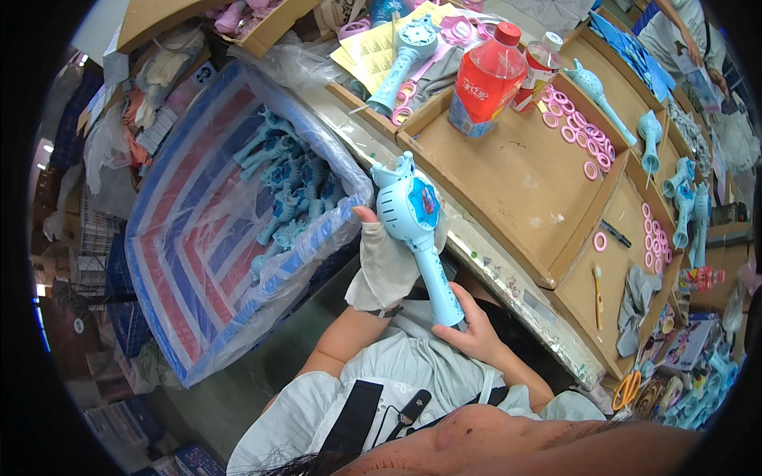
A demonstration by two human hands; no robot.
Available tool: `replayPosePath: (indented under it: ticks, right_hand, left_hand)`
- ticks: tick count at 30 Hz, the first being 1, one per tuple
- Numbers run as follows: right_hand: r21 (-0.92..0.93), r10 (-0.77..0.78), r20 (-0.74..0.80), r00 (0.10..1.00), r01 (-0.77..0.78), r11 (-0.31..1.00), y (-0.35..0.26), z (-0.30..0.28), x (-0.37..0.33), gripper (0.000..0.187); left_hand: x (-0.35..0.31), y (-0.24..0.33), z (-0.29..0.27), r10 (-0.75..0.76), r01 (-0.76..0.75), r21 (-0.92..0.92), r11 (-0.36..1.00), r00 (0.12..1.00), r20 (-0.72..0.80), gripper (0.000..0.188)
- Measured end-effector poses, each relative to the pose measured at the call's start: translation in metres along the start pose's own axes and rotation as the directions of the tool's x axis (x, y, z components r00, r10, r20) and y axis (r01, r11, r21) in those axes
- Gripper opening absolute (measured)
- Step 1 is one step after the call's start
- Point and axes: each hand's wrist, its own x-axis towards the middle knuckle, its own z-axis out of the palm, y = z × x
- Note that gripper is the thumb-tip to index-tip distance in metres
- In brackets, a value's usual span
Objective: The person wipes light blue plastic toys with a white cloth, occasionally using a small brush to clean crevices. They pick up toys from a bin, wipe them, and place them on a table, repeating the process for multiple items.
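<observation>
A light-blue toy wand (406,208) with a crown-shaped top and a darker blue panel on its round head is held at a tilt in front of my body. My left hand (386,266), in a white glove with the thumb tip bare, supports the head from the left and behind; its other fingers are mostly hidden. Bare, my right hand (478,332) is closed around the lower end of the handle. To the left, a red, white and blue striped sack (163,238) lined with clear plastic holds a pile of similar wands (295,186).
Right of the wand is a workbench edge (508,278) with shallow cardboard trays (492,202). They hold pink rings (583,136), a red-capped bottle (488,83), a toothbrush (598,297) and a grey cloth (637,309). Orange-handled scissors (627,390) lie lower right. Another person (689,40) stands far right.
</observation>
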Motion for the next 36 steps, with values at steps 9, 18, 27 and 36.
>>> replayPosePath:
  ticks: [9, 18, 27, 36]
  right_hand:
    - [0.813, -0.078, 0.358, 0.930, -0.270, 0.515, 0.038, -0.005, 0.000, 0.073]
    - [0.844, -0.011, 0.326, 0.945, -0.287, 0.453, 0.024, 0.000, -0.002, 0.078]
    - [0.696, 0.137, -0.034, 0.990, -0.075, 0.714, 0.022, 0.007, 0.002, 0.085]
    - [0.773, 0.132, 0.038, 0.990, -0.113, 0.624, 0.025, 0.006, -0.001, 0.074]
  left_hand:
    - [-0.006, 0.004, 0.007, -0.194, 0.228, -0.239, 0.944, 0.969, 0.154, 0.086]
    - [-0.009, 0.008, 0.006, -0.301, 0.324, -0.315, 0.892, 0.946, 0.120, 0.086]
    - [0.000, 0.004, -0.009, -0.119, 0.131, -0.350, 0.928, 0.991, 0.055, 0.092]
    - [-0.006, 0.009, -0.007, -0.266, 0.251, -0.469, 0.847, 0.963, 0.035, 0.094]
